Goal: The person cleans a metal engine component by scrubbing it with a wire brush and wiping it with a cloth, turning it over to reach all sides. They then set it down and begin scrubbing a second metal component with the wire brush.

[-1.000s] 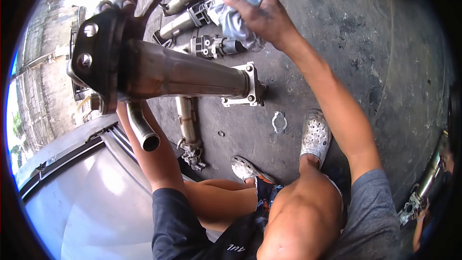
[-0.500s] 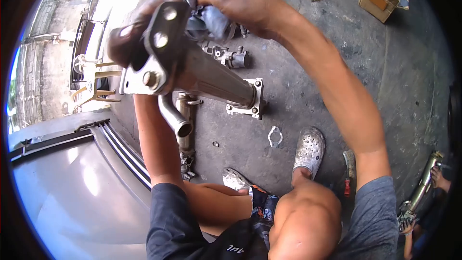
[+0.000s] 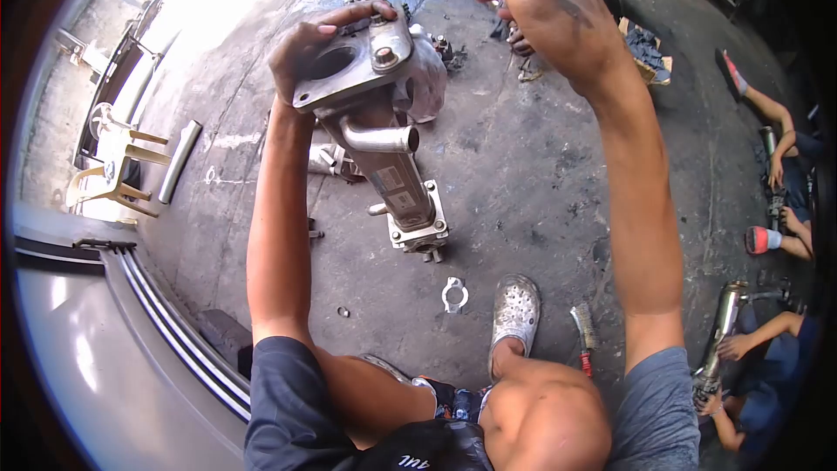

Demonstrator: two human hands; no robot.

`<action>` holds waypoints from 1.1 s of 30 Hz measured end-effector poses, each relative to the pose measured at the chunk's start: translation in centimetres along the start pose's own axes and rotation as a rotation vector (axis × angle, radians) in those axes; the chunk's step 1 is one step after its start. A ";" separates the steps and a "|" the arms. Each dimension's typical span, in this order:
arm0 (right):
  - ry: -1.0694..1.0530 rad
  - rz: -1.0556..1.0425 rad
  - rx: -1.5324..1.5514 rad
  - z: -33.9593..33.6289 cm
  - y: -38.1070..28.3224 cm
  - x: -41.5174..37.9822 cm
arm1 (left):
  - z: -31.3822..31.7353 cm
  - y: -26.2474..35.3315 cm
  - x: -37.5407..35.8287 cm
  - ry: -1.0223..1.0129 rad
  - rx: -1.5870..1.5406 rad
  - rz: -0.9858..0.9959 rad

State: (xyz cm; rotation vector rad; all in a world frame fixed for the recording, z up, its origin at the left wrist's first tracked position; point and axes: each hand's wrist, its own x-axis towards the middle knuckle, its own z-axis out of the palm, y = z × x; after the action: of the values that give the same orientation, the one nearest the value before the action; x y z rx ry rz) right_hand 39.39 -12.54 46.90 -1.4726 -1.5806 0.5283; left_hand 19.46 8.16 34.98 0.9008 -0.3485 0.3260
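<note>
My left hand (image 3: 301, 57) is closed around the top flange of a long metal EGR cooler (image 3: 397, 179), with fingers over the plate's far edge. The cooler stands tilted in front of me, its bolted square lower flange close over the floor. A short bent pipe sticks out below the top plate, which has a large round opening. Behind that plate hangs a pale grey rag (image 3: 427, 78), partly hidden by the metal. My right hand (image 3: 558, 17) is raised to the right, apart from the cooler, with its fingers stretched out and nothing visible in them.
A ring-shaped gasket (image 3: 454, 295) and a wire brush (image 3: 582, 340) lie near my shoe. Another metal part (image 3: 331, 160) lies behind the cooler. At right, people handle similar tubes (image 3: 719, 331). A vehicle panel (image 3: 131, 358) and plastic chair (image 3: 122, 166) are at left.
My right hand has let go of the grey rag and moved up and right. The cooler has turned and shifted in my left hand, its top plate now facing me more. My view has tilted up.
</note>
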 end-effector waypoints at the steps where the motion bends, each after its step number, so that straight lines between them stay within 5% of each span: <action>1: 0.066 -0.073 0.103 1.9 0.0 0.4 | 0.6 -0.3 0.2 0.098 0.128 0.012; 3: 0.223 -0.112 -0.121 5.6 -1.3 0.7 | 1.7 -0.6 -0.1 0.318 0.377 0.029; 4: 0.305 -0.118 -0.233 7.4 -2.1 0.9 | 0.6 -0.3 0.0 0.039 0.061 -0.020; 6: 0.063 0.023 -0.263 7.7 1.4 2.8 | -1.7 -0.8 -0.7 0.331 0.295 0.000; 8: 0.125 -0.034 -0.242 8.7 2.3 2.6 | -2.7 -2.0 -0.1 0.432 0.383 0.031; 12: 0.157 -0.092 -0.014 7.9 5.9 2.7 | 1.2 -2.6 1.1 0.600 1.217 0.527; 13: 0.166 -0.027 0.032 7.7 5.9 2.5 | 1.2 -2.6 0.8 0.789 1.007 0.364; 17: 0.203 0.131 0.123 7.4 5.1 2.1 | 1.2 -0.6 -1.2 1.120 0.901 0.383; 20: 0.295 0.127 0.126 8.0 4.8 1.7 | 0.7 3.2 -2.6 1.008 0.398 0.408; 23: 0.313 0.038 0.050 7.9 5.8 1.9 | 0.6 2.1 -1.6 0.841 0.473 0.290; 25: 0.364 -0.070 0.020 8.6 6.0 2.1 | 0.5 -5.6 0.4 0.703 1.617 0.749; 26: 0.357 -0.021 0.122 8.4 6.3 2.0 | 2.6 -7.0 -0.3 0.880 1.745 0.842; 29: 0.357 0.000 0.302 7.3 7.0 1.9 | 5.5 -10.1 -1.3 1.034 1.140 0.597; 31: 0.362 0.033 0.344 6.6 7.6 1.2 | 3.7 -15.0 -2.7 1.129 1.781 0.865; 33: 0.375 0.089 0.343 5.6 8.3 1.0 | 2.1 -20.1 -6.5 1.199 1.199 0.373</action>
State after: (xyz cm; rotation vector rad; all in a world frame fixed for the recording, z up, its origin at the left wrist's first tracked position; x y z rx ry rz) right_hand 39.65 -8.47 37.71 -1.2931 -1.0773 0.5097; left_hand 21.66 -6.07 19.33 1.5921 0.9200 1.4146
